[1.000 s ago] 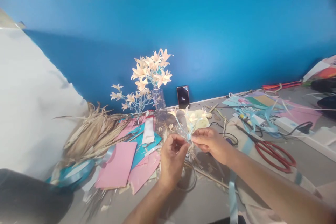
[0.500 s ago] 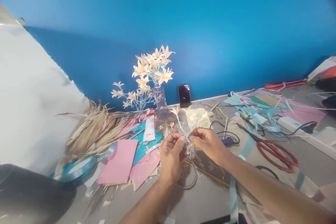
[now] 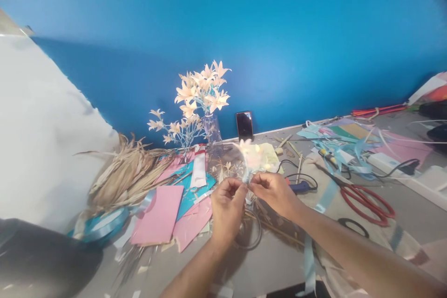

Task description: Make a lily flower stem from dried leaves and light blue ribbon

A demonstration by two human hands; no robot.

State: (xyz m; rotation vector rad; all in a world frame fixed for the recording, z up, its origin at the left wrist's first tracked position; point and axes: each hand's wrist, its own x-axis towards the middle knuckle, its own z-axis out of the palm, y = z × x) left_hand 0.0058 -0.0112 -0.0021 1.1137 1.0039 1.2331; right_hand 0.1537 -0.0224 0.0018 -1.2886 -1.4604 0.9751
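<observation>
Between my two hands stands a small artificial flower stem [image 3: 246,174], pale blue with cream blooms at its top that are smeared by motion. My left hand [image 3: 228,205] pinches the stem between thumb and fingers. Close against it, the fingertips of my right hand [image 3: 274,194] are closed on the same stem. A grey ring-shaped loop [image 3: 259,233] shows just below the hands. Behind them, finished-looking cream flowers [image 3: 202,88] rise from a clear vase [image 3: 212,132], with a smaller flower spray [image 3: 185,130] to its left.
Dried husks [image 3: 118,177], pink sheets [image 3: 159,214] and a blue ribbon roll [image 3: 104,226] lie at left. Red-handled scissors [image 3: 370,205], a blue-handled tool [image 3: 300,187] and a white power strip [image 3: 401,177] are at right. A phone [image 3: 244,125] leans against the blue wall [image 3: 296,46].
The flower stem has turned between my fingers, and its spread blooms are now blurred together. Both hands stay in nearly the same place, fingertips slightly closer.
</observation>
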